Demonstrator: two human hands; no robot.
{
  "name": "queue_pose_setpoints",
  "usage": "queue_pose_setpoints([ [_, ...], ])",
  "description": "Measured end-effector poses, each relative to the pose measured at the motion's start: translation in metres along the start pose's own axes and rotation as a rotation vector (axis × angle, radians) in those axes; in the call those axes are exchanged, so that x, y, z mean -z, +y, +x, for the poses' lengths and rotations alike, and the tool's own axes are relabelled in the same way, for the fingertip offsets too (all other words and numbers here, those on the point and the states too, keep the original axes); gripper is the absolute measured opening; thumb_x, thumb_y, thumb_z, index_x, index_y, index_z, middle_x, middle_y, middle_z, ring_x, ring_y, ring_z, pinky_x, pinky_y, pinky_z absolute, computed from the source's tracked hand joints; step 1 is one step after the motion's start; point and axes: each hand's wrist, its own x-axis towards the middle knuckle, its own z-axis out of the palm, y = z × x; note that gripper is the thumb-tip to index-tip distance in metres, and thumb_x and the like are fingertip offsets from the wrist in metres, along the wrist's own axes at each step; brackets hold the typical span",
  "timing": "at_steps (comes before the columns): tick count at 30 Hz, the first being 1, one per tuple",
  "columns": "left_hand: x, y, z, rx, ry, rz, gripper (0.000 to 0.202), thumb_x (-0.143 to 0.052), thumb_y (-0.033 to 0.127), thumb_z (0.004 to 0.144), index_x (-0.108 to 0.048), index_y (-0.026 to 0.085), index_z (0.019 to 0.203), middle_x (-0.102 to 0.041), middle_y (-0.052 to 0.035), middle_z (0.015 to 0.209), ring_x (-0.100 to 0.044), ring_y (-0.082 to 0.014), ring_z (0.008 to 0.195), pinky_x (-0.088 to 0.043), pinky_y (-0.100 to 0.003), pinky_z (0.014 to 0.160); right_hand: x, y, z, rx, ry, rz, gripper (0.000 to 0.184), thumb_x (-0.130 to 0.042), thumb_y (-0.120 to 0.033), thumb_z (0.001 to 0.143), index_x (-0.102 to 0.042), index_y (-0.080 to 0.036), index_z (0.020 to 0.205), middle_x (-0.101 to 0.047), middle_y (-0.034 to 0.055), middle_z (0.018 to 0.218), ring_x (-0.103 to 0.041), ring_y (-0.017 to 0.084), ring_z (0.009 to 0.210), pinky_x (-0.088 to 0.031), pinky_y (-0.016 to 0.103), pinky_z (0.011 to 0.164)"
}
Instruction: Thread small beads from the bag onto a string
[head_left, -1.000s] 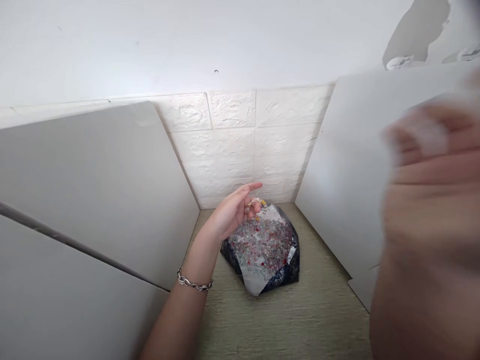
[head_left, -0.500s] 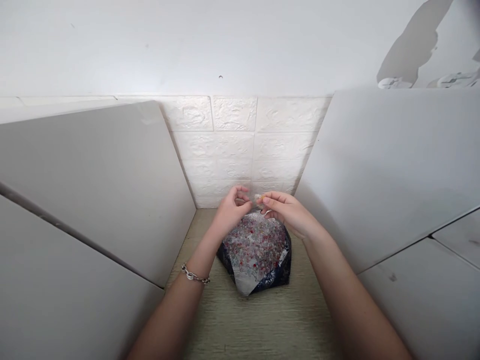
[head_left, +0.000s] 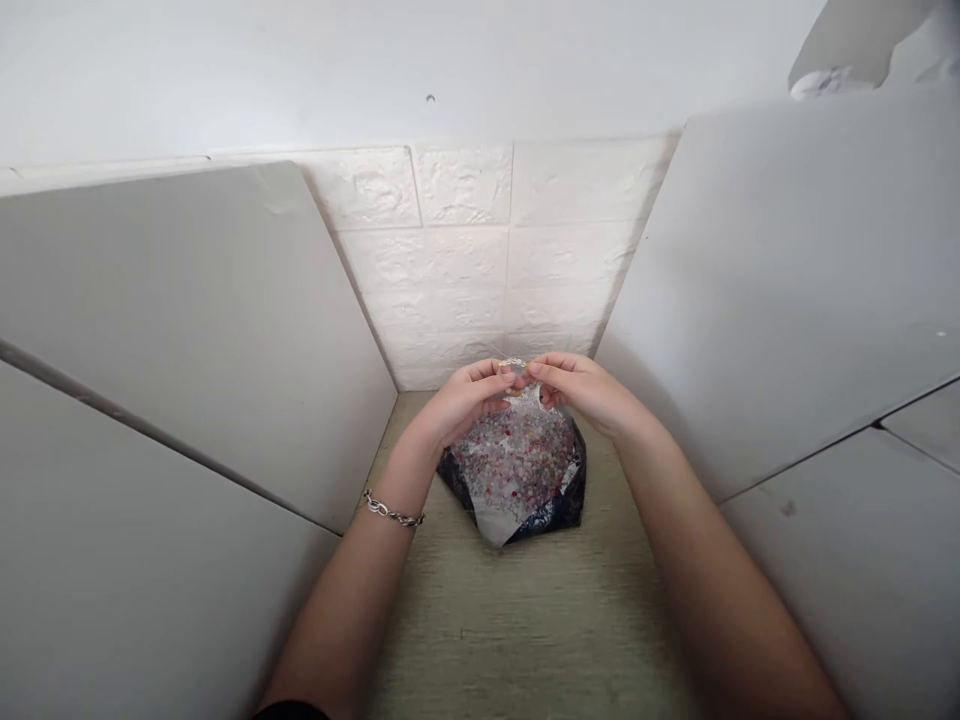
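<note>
A pile of small pale, pink and red beads [head_left: 514, 465] lies on dark plastic wrapping [head_left: 556, 505] at the far end of a greenish table top [head_left: 525, 620]. Above its far edge my left hand [head_left: 459, 400] and my right hand [head_left: 583, 392] meet fingertip to fingertip. Both are pinched on a short strand of clear and yellow beads [head_left: 514, 366] held between them. A silver chain bracelet [head_left: 391, 512] circles my left wrist.
Grey boards wall the table in on the left [head_left: 195, 340] and the right [head_left: 772, 280], leaving a narrow lane. A white brick-pattern wall [head_left: 480, 260] closes the far end.
A second ago my right hand was a blur close to the camera and my left hand was half open over the beads. Both hands now pinch the strand together.
</note>
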Motion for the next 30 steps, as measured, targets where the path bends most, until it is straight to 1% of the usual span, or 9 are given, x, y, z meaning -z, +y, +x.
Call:
queue_pose_setpoints([
  [4,0.002,-0.002,0.001,0.019,-0.022,0.105,0.025,-0.064,0.035,0.068,-0.059,0.014,0.08,-0.057,-0.0016,0.082,-0.05,-0.0077,0.075,-0.037,-0.022,0.069,0.008,-0.004,-0.005,-0.014,-0.081,-0.22,0.02,-0.056,-0.036,0.073,-0.062,-0.018,0.08,-0.056,-0.0003,0.07,-0.047,0.008,0.058,-0.037,0.023,0.055],
  [8,0.002,-0.002,0.0,0.019,-0.055,0.193,0.026,-0.063,0.036,0.069,-0.059,0.015,0.084,-0.058,-0.0012,0.078,-0.05,-0.0075,0.073,-0.036,-0.022,0.068,0.01,-0.007,-0.007,-0.012,-0.117,-0.195,0.029,-0.057,-0.036,0.073,-0.062,-0.022,0.098,-0.063,0.0015,0.088,-0.05,0.008,0.062,-0.039,0.023,0.057],
  [10,0.001,0.0,-0.001,0.013,-0.073,0.224,0.024,-0.063,0.034,0.07,-0.059,0.015,0.084,-0.058,-0.0011,0.078,-0.05,-0.0076,0.073,-0.037,-0.022,0.068,0.009,-0.008,-0.007,-0.023,-0.142,-0.162,0.032,-0.057,-0.038,0.072,-0.062,-0.023,0.101,-0.064,0.002,0.088,-0.05,0.008,0.061,-0.039,0.023,0.056],
  [16,-0.007,0.01,-0.007,0.012,-0.061,0.305,0.018,-0.058,0.029,0.073,-0.057,0.014,0.083,-0.058,-0.0014,0.078,-0.051,-0.0082,0.074,-0.037,-0.022,0.068,0.01,-0.008,-0.006,0.021,-0.117,-0.116,0.03,-0.061,-0.042,0.069,-0.067,-0.021,0.088,-0.063,0.0013,0.076,-0.048,0.008,0.058,-0.039,0.023,0.057],
  [19,-0.009,0.014,-0.009,0.006,-0.024,0.364,0.018,-0.055,0.032,0.074,-0.056,0.015,0.08,-0.054,0.0014,0.07,-0.047,-0.0061,0.064,-0.034,-0.02,0.06,0.01,-0.008,-0.004,0.042,-0.086,-0.156,0.032,-0.061,-0.046,0.067,-0.068,-0.02,0.083,-0.061,0.001,0.071,-0.046,0.008,0.055,-0.036,0.023,0.054],
  [22,-0.009,0.014,-0.01,0.007,0.017,0.482,0.025,-0.05,0.039,0.076,-0.056,0.015,0.072,-0.049,0.0024,0.062,-0.04,-0.0056,0.056,-0.028,-0.021,0.053,0.009,-0.008,-0.003,0.059,-0.081,-0.19,0.031,-0.061,-0.045,0.066,-0.069,-0.019,0.08,-0.062,0.0009,0.07,-0.044,0.008,0.055,-0.035,0.024,0.053],
  [25,-0.007,0.014,-0.01,0.024,0.001,0.576,0.029,-0.046,0.039,0.077,-0.058,0.014,0.068,-0.049,0.0015,0.059,-0.04,-0.007,0.057,-0.027,-0.022,0.054,0.007,-0.008,-0.004,0.059,-0.113,-0.249,0.028,-0.06,-0.043,0.067,-0.069,-0.018,0.075,-0.061,0.0013,0.069,-0.041,0.008,0.054,-0.032,0.024,0.051],
  [27,-0.005,0.013,-0.009,0.057,-0.021,0.603,0.028,-0.045,0.038,0.077,-0.059,0.015,0.069,-0.049,0.0016,0.057,-0.04,-0.0074,0.056,-0.027,-0.022,0.054,0.006,-0.007,-0.004,0.047,-0.113,-0.299,0.026,-0.06,-0.041,0.067,-0.07,-0.017,0.072,-0.058,0.0005,0.063,-0.037,0.008,0.051,-0.028,0.024,0.048],
  [30,-0.003,0.011,-0.008,0.102,-0.048,0.595,0.03,-0.044,0.04,0.077,-0.059,0.015,0.07,-0.042,0.0033,0.051,-0.034,-0.0071,0.051,-0.025,-0.023,0.052,0.004,-0.004,-0.004,0.025,-0.103,-0.333,0.024,-0.059,-0.039,0.066,-0.069,-0.017,0.07,-0.052,-0.0017,0.054,-0.033,0.007,0.048,-0.024,0.024,0.046],
])
